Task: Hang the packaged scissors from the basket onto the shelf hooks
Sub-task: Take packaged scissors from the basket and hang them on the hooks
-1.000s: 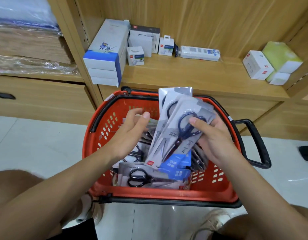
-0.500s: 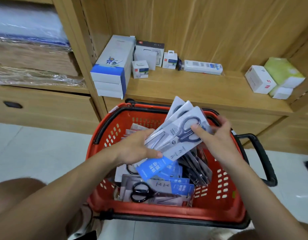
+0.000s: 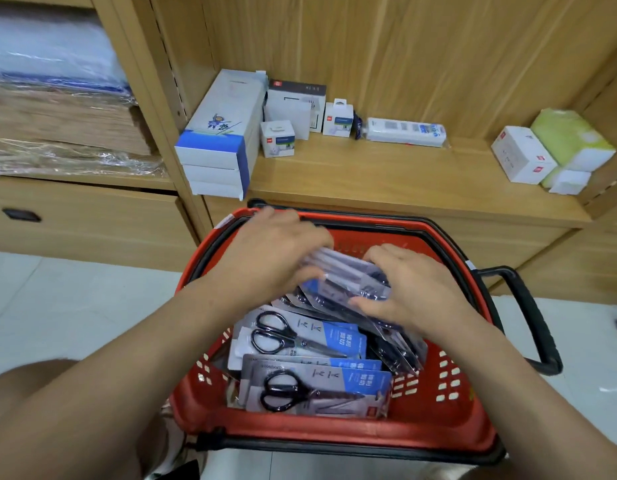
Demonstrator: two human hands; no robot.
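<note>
The bundle of scissor packs is up in the air, just above the red basket, and sits between the two hands. The bundle is long and lies slanted. One end points away and to the left. The other end points back toward the person and to the right.

The left hand has the far end. Its fingers curl over the top of the packs and its thumb tucks under them, so it grips that end. The right hand has the near end. Its fingers lie over the top edge and its thumb presses on the side, so it holds the bundle too. Neither hand is nearer than the other, because each one has its own end.

More packs lie flat in the basket under the hands, with their black handles to the left and their blue ends to the right.

The basket stands on the floor in front of a wooden shelf that holds white boxes. No hooks show here, so they are most likely higher up. The bundle probably needs to go up and away from the person. I cannot tell which end has the holes for hanging, since the hands cover both ends.
</note>
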